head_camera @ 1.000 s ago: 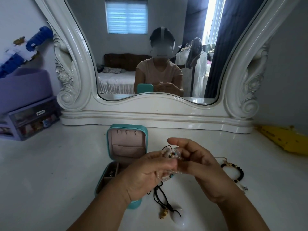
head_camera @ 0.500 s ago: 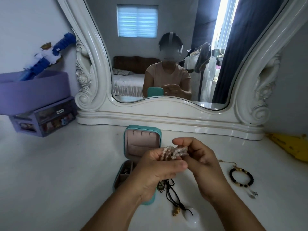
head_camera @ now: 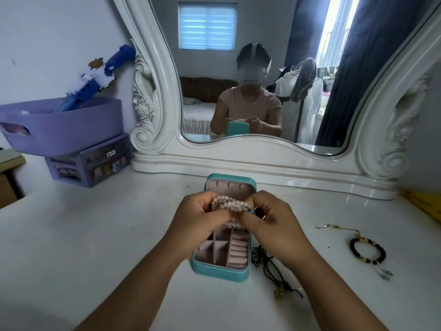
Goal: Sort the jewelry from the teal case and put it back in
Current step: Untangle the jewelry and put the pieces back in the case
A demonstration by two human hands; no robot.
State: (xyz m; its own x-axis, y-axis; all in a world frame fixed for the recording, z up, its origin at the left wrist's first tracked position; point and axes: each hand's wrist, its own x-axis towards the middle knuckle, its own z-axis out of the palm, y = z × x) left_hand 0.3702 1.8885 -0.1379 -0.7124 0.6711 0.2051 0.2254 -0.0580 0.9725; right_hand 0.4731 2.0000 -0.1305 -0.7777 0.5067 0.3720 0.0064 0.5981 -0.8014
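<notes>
The teal case [head_camera: 220,271] stands open on the white dressing table, its pink lid upright and its pink compartments showing. Above it my left hand [head_camera: 195,216] and my right hand [head_camera: 269,220] together pinch a coiled strand of pale pink beads [head_camera: 231,203]. More of the strand hangs between my palms. A black cord necklace [head_camera: 267,261] with a gold charm lies right of the case. Farther right lies a black bead bracelet [head_camera: 367,250] with gold links and a thin gold chain.
A large white carved mirror [head_camera: 262,168] stands behind the case. At the left a purple basket [head_camera: 64,127] with a blue toy sits on a small purple drawer unit [head_camera: 90,163]. A yellow object [head_camera: 427,204] lies at the right edge.
Both hands have lifted the pink bead strand up and over the case, uncovering its compartments. The camera view has shifted, so the case sits more central.
</notes>
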